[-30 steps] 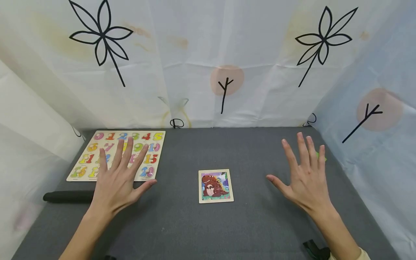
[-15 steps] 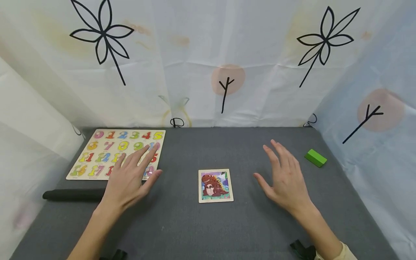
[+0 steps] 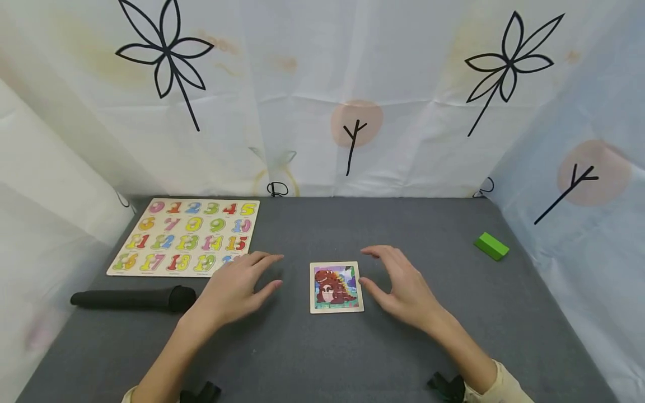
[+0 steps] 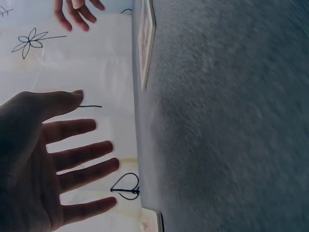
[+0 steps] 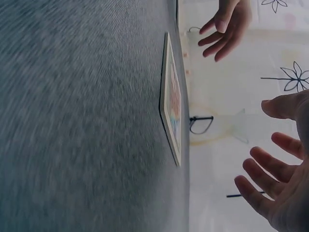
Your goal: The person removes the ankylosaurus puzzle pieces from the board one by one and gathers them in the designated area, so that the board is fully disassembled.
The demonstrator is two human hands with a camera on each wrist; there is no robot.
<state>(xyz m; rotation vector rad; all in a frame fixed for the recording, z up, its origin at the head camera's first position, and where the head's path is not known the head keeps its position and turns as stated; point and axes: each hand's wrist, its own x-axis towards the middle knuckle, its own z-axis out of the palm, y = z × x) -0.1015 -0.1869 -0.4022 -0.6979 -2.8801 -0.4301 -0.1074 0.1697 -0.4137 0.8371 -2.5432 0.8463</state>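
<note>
A small square dinosaur puzzle (image 3: 336, 287) in a pale wooden frame lies flat on the grey table, between the two hands. To its left my left hand (image 3: 237, 288) hovers with fingers spread and nothing in them, as the left wrist view also shows. Closer in, at the puzzle's right edge, is my right hand (image 3: 405, 291), its fingers loosely bent and its thumb tip near the frame. In the right wrist view the right hand (image 5: 280, 169) is above the table and holds nothing; the puzzle (image 5: 171, 101) lies apart from it there.
A wooden number board (image 3: 183, 238) lies at the back left, partly behind the left hand. In front of it is a black cylindrical object (image 3: 131, 299). A green block (image 3: 491, 246) sits at the right. White printed curtains (image 3: 312, 112) enclose the back and sides.
Both hands have moved inward toward the puzzle, the left to the right and the right to the left, with fingers less spread. The green block and black object have come into fuller view.
</note>
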